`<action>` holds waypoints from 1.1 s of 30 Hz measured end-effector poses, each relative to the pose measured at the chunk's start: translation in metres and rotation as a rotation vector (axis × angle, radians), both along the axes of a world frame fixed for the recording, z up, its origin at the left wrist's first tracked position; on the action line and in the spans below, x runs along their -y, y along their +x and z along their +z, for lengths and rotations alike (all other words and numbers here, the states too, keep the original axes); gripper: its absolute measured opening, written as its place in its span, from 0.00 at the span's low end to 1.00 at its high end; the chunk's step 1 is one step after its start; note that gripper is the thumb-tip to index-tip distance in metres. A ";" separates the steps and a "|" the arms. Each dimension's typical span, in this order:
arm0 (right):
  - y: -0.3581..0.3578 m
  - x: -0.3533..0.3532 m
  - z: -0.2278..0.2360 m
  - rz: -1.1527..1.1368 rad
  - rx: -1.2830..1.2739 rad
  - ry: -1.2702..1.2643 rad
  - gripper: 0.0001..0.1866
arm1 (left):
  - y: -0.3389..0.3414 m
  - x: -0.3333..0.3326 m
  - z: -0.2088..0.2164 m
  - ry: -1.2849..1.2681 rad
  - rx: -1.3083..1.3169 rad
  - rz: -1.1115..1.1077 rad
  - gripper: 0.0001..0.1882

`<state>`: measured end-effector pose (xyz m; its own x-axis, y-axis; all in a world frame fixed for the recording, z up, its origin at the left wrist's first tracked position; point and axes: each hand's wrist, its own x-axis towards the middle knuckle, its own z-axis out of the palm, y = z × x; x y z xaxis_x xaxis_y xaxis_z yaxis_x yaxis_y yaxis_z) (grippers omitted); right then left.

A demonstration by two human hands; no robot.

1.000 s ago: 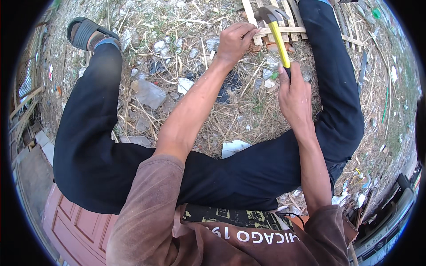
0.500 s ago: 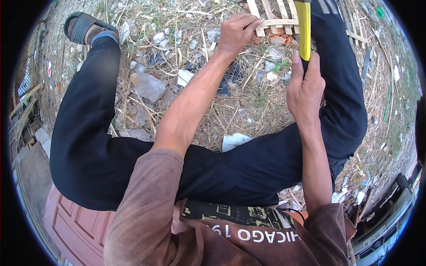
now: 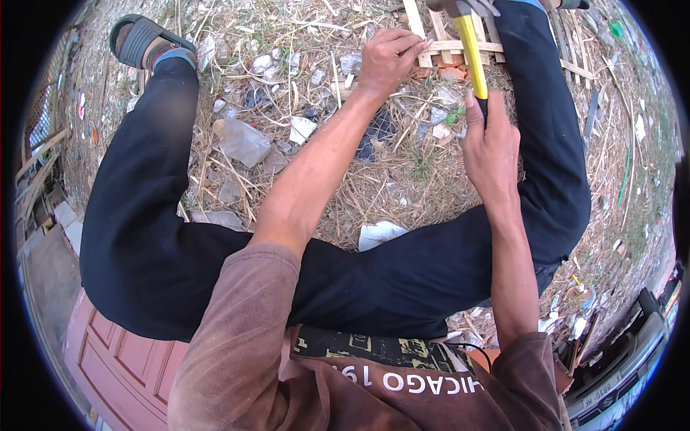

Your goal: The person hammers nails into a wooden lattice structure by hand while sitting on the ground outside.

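Observation:
My right hand (image 3: 491, 144) is wrapped round the black grip of a hammer (image 3: 471, 54) with a yellow handle. Its metal head shows at the top edge of the view, over a frame of thin wooden slats (image 3: 440, 32). At the left end of a wooden strip (image 3: 471, 47) lying across those slats, my left hand (image 3: 392, 61) is closed, thumb and fingers pinched on the strip. Whether a small nail is also between the fingertips cannot be made out. Reddish brick pieces (image 3: 451, 73) lie beneath the slats.
Dry grass, stones and scraps cover the ground between my spread legs, with a large pale rock (image 3: 241, 142) near the left leg. More wooden strips (image 3: 575, 65) lie beyond my right leg. A pink panelled door (image 3: 126, 359) is at lower left, a vehicle (image 3: 618, 381) at lower right.
The hammer has swung left and its head has come into view over the slats. My left hand stays at the strip's end, shifted very slightly.

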<state>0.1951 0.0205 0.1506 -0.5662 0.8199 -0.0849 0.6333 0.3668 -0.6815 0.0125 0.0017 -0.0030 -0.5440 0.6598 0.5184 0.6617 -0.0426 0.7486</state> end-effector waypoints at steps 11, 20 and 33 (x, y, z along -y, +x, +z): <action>-0.001 0.002 0.002 -0.083 -0.013 0.018 0.10 | -0.005 0.015 -0.001 -0.044 0.004 -0.027 0.10; 0.013 0.005 -0.021 0.084 0.172 0.049 0.08 | -0.013 0.030 0.009 -0.373 -0.147 0.079 0.14; 0.002 0.005 -0.010 0.149 0.202 0.117 0.10 | -0.010 0.035 0.004 -0.460 -0.112 0.020 0.21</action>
